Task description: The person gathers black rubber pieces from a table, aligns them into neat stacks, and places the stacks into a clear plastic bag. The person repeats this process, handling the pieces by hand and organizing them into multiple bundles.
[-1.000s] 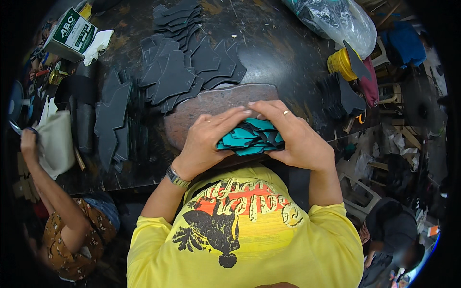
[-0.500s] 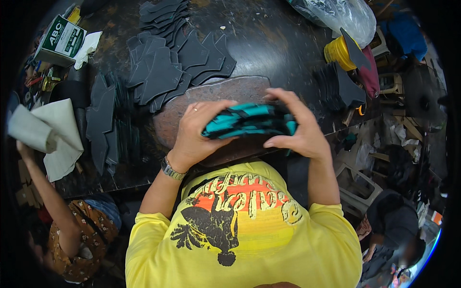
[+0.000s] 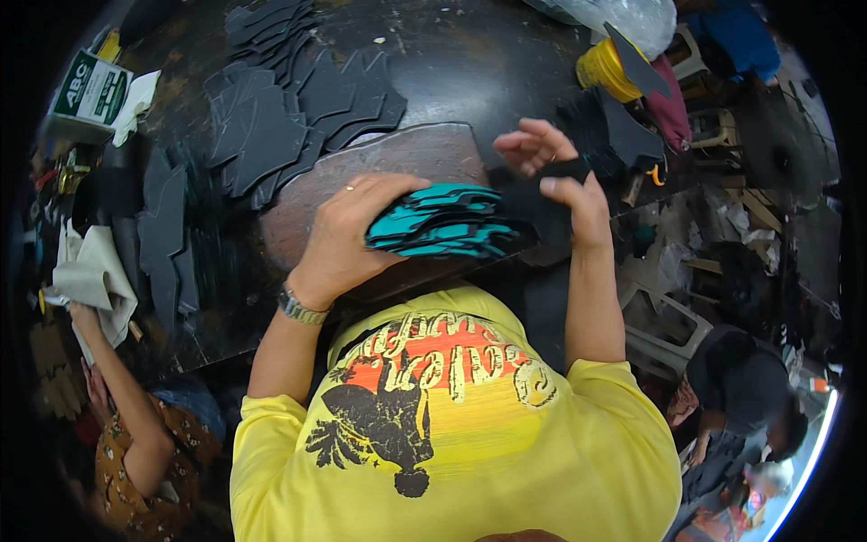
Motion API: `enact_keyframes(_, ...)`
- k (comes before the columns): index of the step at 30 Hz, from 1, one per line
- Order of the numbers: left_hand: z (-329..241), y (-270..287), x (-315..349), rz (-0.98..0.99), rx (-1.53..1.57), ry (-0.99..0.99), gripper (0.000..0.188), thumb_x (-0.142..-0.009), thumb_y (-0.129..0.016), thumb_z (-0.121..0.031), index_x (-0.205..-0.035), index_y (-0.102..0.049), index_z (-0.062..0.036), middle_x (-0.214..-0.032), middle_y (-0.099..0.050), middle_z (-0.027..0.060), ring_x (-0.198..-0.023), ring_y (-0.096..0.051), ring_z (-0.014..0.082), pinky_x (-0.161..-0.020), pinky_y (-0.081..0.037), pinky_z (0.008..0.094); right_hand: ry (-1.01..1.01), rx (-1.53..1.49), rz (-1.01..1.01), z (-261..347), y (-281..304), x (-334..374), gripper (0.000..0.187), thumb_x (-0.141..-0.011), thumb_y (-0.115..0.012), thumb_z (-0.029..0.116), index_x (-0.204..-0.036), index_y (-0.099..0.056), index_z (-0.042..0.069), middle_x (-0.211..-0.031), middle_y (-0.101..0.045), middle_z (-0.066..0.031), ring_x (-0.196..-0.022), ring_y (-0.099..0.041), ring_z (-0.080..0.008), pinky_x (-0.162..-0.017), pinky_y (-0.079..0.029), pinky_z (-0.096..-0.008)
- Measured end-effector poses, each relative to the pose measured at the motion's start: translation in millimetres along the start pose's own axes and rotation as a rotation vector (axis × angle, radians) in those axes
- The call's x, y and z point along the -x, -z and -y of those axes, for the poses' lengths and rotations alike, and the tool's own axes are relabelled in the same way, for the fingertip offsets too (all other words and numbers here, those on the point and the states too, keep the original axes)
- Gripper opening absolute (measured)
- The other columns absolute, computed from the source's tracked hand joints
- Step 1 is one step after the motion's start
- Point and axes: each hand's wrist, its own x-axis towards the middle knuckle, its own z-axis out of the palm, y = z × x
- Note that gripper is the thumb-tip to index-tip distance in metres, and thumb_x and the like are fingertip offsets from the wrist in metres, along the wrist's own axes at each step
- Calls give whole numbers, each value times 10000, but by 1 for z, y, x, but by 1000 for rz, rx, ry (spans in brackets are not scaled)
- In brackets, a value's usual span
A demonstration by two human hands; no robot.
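Observation:
My left hand [image 3: 348, 226] is closed around the left end of a stack of cut pieces [image 3: 442, 221], whose layered edges show teal and black. Its fingers lie over the top and the thumb is underneath. To the right, apart from the stack, my right hand [image 3: 564, 176] pinches a dark cut piece [image 3: 567, 170] between thumb and fingers. That piece is blurred, and its far end merges with the dark background. Beneath both hands lies a flat brown slab [image 3: 406, 149] with a rounded outline, at the table's near edge.
Dark cut pieces [image 3: 271, 135] lie fanned out beyond the slab, with an upright row [image 3: 167, 235] at left. Another row [image 3: 632, 135] stands at right near a yellow tub [image 3: 605, 72]. A white-and-green can [image 3: 90, 88] stands far left. A co-worker's arm [image 3: 122, 366] holds pale cloth [image 3: 95, 275].
My right hand has left the stack's right end and moved right and slightly up with a dark piece. My left hand keeps the stack. The co-worker's cloth has come down.

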Motion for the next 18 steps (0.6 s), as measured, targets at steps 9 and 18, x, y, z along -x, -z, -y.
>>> enact_keyframes(9, 2, 6, 1, 79, 49, -34, 658, -692, -878, -146, -1293, -618, -77, -1189, -688, 123, -1095, -659, 307, -958, -511, 400, -212, 308, -124, 26, 9, -41, 408, -1030, -458, 276, -1183, -721, 4, -945, -616, -20, -978, -556, -114, -919, -427, -254)
enact_keyframes(18, 5, 2, 1, -74, -105, -79, 788, -677, -891, -187, -1377, -548, -70, -1310, -607, 149, -1219, -594, 336, -1119, -409, 476, -268, 446, 166, -5, -68, -76, 573, -977, -619, 479, -1284, -638, -4, -906, -694, -110, -676, -646, -127, -585, -529, -239)
